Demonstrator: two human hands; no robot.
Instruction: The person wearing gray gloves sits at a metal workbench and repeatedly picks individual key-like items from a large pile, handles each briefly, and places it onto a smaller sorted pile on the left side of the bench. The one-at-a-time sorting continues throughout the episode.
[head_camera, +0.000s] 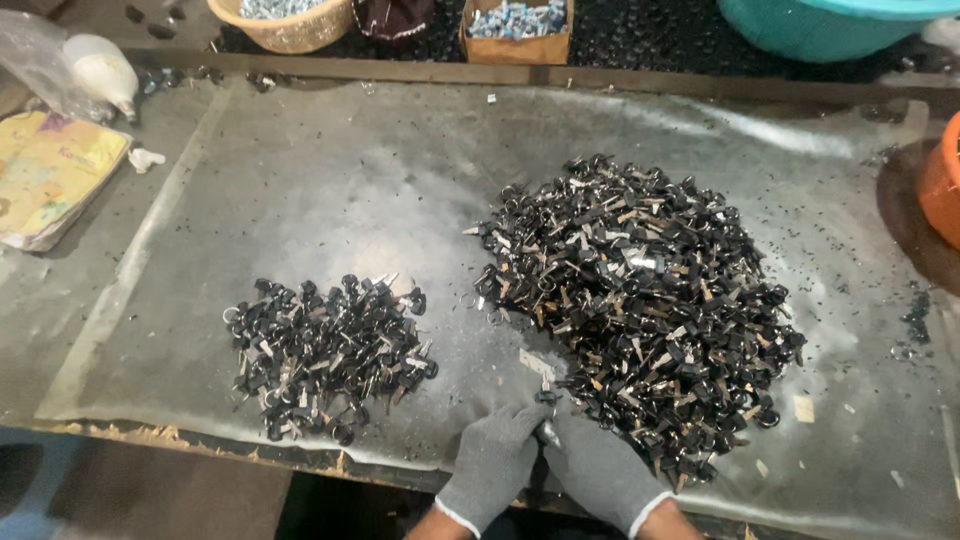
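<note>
1. Down at 6 o'clock, near table edge: left hand (492, 462) and right hand (598, 468), both in grey knit gloves, pressed side by side, fingertips meeting.
2. Pinched between fingertips of both hands: one small key (543, 383) w/ black head, metal blade sticking up toward 12 o'clock. Fingers of both hands curled closed on its black end; exact grip of each finger hard to tell.
3. At 3 o'clock from hands, reaching up to centre-right: big pile of keys (635, 300), black heads and silver blades mixed, near edge just beside right hand.
4. At 9 o'clock from hands: smaller pile of keys (325, 352), same kind, well apart from big pile, bare gap between.
5. Under it all: grey worn sheet (330, 180) over table, black specks scattered, esp. toward 3 o'clock.
6. At 12 o'clock, beyond sheet: woven basket (290, 25) and cardboard box (515, 30), both w/ small pale parts inside; contents too small to tell.
7. At 1–2 o'clock: teal tub (830, 25), partly cut off by frame. At 3 o'clock edge: orange container (942, 190), only part showing.
8. At 10 o'clock: yellow printed booklet (45, 175) lying flat; above it a white bulb-like thing (100, 70) by clear plastic bag.
</note>
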